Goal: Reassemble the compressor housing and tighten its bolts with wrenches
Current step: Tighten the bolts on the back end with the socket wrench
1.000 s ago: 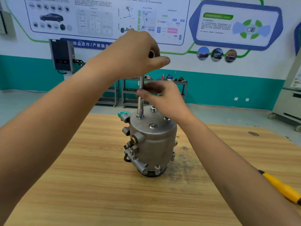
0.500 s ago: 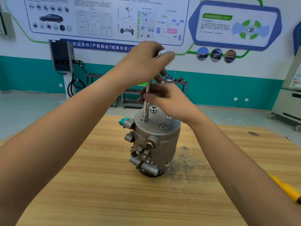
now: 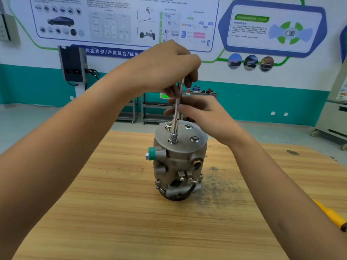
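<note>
1. The compressor [image 3: 178,166] stands upright mid-desk [image 3: 93,203] on its narrow end, unclamped. Neither of your hands holds the body. Side load from the wrench could tip it or spin it on the wood.
2. The wrench [image 3: 176,113] leans off vertical, its top tilted to your right. Your left hand [image 3: 165,68] has its grip wrapped round the top end. Your right hand [image 3: 202,113] pinches the shaft halfway down. With that lean, the socket [image 3: 173,137] may sit cocked on the bolt. Add torque and it could cam off and round the head. If it lets go, your right knuckles would likely hit the cover [image 3: 185,145].
3. The yellow tool [image 3: 330,214] lies at the right desk edge, just beside your right forearm. An elbow swing could knock it off.
4. Three other bolts [image 3: 188,126] show on the cover. The left rear one looks proud. Torquing this one fully first could seat the cover unevenly. I can't tell how far down any of them are.
</note>
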Demonstrator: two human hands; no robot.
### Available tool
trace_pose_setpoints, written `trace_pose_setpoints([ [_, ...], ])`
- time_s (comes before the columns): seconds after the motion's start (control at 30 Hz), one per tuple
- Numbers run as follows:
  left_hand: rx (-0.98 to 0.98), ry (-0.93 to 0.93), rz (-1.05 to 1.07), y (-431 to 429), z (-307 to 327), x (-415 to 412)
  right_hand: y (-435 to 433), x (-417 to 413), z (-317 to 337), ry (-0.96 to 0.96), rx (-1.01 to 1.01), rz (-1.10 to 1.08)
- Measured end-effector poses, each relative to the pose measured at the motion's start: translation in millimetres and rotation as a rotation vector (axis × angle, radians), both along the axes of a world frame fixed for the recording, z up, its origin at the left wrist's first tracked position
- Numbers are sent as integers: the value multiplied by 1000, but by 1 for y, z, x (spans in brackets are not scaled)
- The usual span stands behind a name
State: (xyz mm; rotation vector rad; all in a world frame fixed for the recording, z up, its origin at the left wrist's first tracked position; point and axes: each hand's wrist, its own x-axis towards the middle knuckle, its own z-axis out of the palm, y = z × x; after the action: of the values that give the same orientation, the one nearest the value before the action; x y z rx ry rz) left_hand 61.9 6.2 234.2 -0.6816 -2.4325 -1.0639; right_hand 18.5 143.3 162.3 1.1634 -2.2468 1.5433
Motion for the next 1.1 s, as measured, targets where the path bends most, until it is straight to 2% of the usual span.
trace_pose_setpoints([
  [0.13, 196, -163, -193, -5, -6, -6, 13, 5, -5, 77, -63, -84],
  [0.23, 241, -178, -212, -4, -11, -13, 16, 9, -8, 185, -96, -205],
  [0.37, 388, -81, -137, 23, -25, -18, 14, 12, -12, 362, -84, -386],
  [0.47, 381, 66, -77, 44, -30, -21, 15, 12, -16, 424, -78, -429],
  [0.53, 334, 11, -122, 47, -24, -23, 17, 12, -18, 342, -49, -343],
  [0.63, 239, -122, -304, 38, -16, -20, 20, 12, -20, 189, 31, -178],
  [0.7, 27, 14, -187, 32, -11, -15, 21, 12, -21, 204, 38, -169],
  [0.8, -403, 380, 213, 29, -3, -9, 19, 12, -20, 199, 6, -173],
  [0.83, -443, 455, 295, 32, -3, -6, 18, 12, -22, 204, -3, -186],
  [0.87, -406, 486, 307, 37, -6, -1, 17, 13, -23, 225, -14, -211],
  [0.93, -196, 454, 173, 51, -15, 8, 17, 14, -27, 311, -54, -278],
  [1.03, 301, 336, -86, 63, -24, 11, 17, 16, -29, 348, -71, -353],
  [1.1, 631, 159, -296, 57, -23, 5, 17, 16, -27, 246, -58, -310],
])
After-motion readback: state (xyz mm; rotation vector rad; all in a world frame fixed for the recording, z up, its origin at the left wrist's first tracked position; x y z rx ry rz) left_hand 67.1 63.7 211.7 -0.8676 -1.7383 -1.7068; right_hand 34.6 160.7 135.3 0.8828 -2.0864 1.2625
